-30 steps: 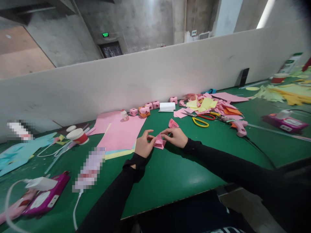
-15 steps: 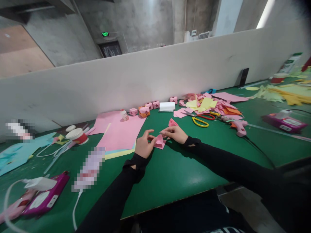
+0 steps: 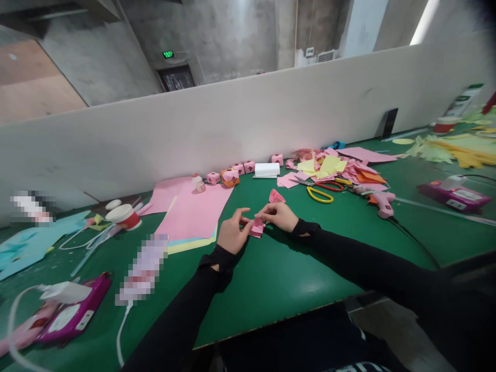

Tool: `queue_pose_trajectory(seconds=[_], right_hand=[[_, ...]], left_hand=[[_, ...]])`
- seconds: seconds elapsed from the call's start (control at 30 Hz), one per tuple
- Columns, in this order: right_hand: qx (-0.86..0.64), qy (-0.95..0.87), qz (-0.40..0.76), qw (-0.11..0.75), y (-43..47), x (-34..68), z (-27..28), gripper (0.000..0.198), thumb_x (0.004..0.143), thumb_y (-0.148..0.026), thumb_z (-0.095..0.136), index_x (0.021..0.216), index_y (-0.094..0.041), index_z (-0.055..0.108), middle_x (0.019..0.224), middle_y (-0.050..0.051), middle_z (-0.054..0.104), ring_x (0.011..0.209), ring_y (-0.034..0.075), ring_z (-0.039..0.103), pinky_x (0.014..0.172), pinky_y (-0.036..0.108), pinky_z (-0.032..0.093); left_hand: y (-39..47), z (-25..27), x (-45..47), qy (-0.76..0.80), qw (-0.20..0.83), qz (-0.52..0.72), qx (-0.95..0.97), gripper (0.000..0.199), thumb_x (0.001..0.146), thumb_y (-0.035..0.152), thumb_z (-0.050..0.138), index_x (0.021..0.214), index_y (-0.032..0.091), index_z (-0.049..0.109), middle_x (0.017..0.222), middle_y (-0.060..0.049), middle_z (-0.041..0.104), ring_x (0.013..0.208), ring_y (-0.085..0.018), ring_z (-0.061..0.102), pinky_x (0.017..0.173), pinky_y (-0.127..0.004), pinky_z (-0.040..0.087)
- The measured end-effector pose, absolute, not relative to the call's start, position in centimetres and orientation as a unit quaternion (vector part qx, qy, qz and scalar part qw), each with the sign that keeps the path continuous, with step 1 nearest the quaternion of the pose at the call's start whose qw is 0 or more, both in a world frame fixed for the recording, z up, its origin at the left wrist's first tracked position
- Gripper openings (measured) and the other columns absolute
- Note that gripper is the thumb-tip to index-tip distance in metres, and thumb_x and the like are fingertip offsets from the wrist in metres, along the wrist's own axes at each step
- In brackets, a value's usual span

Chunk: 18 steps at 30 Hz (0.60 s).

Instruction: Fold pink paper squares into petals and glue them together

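A small folded piece of pink paper (image 3: 257,229) sits between my hands, low over the green table. My left hand (image 3: 233,231) pinches its left side with thumb and fingers. From the right, my right hand (image 3: 279,215) grips its upper edge between thumb and fingertips. Part of the paper is hidden behind the fingers. Just beyond my right hand lies another folded pink paper piece (image 3: 276,196), apart from the fingers. Pink paper sheets (image 3: 194,212) are spread left of my left hand.
Scissors with yellow handles (image 3: 320,195) and a pink glue gun (image 3: 384,204) lie to the right. Paper scraps (image 3: 329,166) pile behind them. Several folded pink paper cubes (image 3: 213,178) line the back wall. A paper cup (image 3: 124,217) and purple power strip (image 3: 73,315) stand left.
The pink paper between my hands has changed shape, its flap now folded up smaller. My left hand has shifted slightly right, closer to my right hand.
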State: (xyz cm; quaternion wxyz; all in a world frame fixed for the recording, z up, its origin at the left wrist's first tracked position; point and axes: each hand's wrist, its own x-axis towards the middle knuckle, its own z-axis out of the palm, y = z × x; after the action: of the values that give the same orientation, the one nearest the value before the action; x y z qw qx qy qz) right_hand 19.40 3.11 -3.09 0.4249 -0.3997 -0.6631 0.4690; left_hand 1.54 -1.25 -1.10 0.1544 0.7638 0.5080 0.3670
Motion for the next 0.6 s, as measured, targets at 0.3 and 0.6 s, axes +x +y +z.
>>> queue_pose_trajectory(seconds=[0.3,0.6], right_hand=[[-0.399,-0.619,0.526,0.426,3.32,19.58,-2.82,0.049,0.069,-0.061,0.062,0.073,-0.013,0.069,0.071,0.007,0.068,0.062,0.014,0.061,0.056,0.025,0.050],[-0.412,-0.686,0.429,0.419,3.21,19.42,-3.11,0.039,0.075,-0.051,0.061,0.072,-0.013,0.069,0.062,0.005,0.066,0.053,0.011,0.056,0.051,0.023,0.044]], left_hand=[[-1.29,-0.56,1.62,0.531,0.151,0.376,0.745,0.030,0.077,0.021,0.058,0.107,0.020,0.053,0.077,-0.001,0.072,0.067,-0.016,0.068,0.069,-0.030,0.054],[-1.24,-0.71,1.63,0.527,0.170,0.378,0.742,0.030,0.077,0.023,0.058,0.107,0.020,0.053,0.075,0.000,0.071,0.066,-0.016,0.068,0.065,-0.028,0.054]])
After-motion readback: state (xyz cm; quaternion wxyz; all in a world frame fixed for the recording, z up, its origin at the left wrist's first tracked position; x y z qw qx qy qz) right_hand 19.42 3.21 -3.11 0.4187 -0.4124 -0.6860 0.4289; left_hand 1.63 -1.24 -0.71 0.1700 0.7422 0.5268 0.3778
